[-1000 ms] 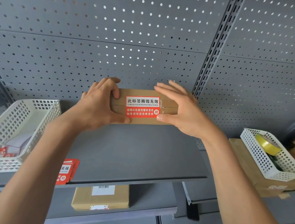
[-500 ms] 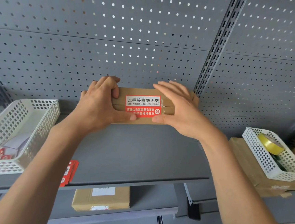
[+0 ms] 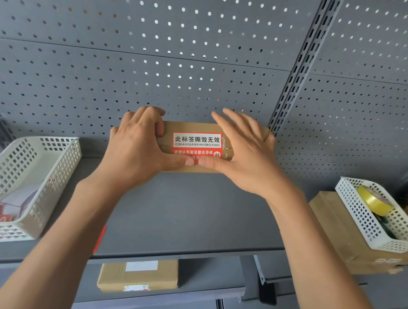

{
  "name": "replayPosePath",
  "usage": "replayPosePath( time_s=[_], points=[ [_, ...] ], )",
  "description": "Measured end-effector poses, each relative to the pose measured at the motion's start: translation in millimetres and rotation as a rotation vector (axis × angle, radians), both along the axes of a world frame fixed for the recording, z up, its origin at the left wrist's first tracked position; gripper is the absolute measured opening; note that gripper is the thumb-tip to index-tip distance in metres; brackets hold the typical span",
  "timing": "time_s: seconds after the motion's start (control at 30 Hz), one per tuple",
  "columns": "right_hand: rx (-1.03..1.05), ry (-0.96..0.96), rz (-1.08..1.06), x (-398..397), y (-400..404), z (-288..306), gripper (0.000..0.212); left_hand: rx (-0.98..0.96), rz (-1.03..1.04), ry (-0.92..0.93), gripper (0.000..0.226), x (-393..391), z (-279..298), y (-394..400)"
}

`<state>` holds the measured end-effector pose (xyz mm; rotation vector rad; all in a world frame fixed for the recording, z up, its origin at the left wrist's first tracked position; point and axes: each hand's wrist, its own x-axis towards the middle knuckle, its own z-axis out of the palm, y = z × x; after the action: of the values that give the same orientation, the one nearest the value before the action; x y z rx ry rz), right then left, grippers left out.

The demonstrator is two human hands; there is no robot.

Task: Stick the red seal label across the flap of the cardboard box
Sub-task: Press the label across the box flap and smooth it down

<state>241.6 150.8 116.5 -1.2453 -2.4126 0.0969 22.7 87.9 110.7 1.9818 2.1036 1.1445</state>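
A flat cardboard box (image 3: 195,127) rests at the back of the grey shelf (image 3: 187,214), against the pegboard. The red seal label (image 3: 197,142), white on top with black characters, lies across the box's flap seam. My left hand (image 3: 137,146) grips the box's left end, fingers curled over the top edge, thumb pressed on the label's lower edge. My right hand (image 3: 244,155) lies flat over the box's right end, fingers spread, thumb pressing the label's lower edge. The two thumb tips nearly meet and hide the label's bottom line.
A white mesh basket (image 3: 56,163) with red labels and white paper sits at the left. Another white basket (image 3: 356,207) with a yellow tape roll (image 3: 372,202) stands on a cardboard box (image 3: 334,229) at the right. A labelled box (image 3: 138,274) lies on the lower shelf.
Both thumbs have slid inward along the label's lower edge until they almost touch. The hands have closed in over the box ends, which stays in place.
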Motion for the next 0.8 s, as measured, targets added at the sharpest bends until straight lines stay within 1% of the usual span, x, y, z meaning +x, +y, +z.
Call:
replayPosePath(
  time_s=[0.2, 0.4, 0.47, 0.6, 0.7, 0.8],
  points=[
    [-0.105, 0.126, 0.100, 9.5, 3.8, 4.4, 0.080, -0.076, -0.062, -0.065, 0.069, -4.8, 7.4, -1.5],
    [-0.201, 0.203, 0.161, 17.7, 2.6, 7.7, 0.074, -0.124, -0.122, -0.085, 0.066, -11.5, 10.1, -6.9],
    [-0.204, 0.194, 0.170, 19.9, 2.5, 5.3, 0.074, -0.132, -0.151, -0.076, 0.066, -12.8, 9.4, -9.6],
    [-0.210, 0.199, 0.207, 26.5, 0.4, -1.4, 0.069, -0.104, -0.169, -0.031, 0.055, -12.1, 2.0, -16.2],
    [-0.200, 0.241, 0.223, 30.8, -5.2, -9.9, 0.067, -0.085, -0.224, -0.044, 0.049, -12.6, -6.8, -23.6],
    [-0.106, 0.300, 0.201, 31.2, -15.8, -25.2, 0.065, -0.049, -0.236, -0.056, 0.045, -12.0, -20.5, -32.9]
  ],
)
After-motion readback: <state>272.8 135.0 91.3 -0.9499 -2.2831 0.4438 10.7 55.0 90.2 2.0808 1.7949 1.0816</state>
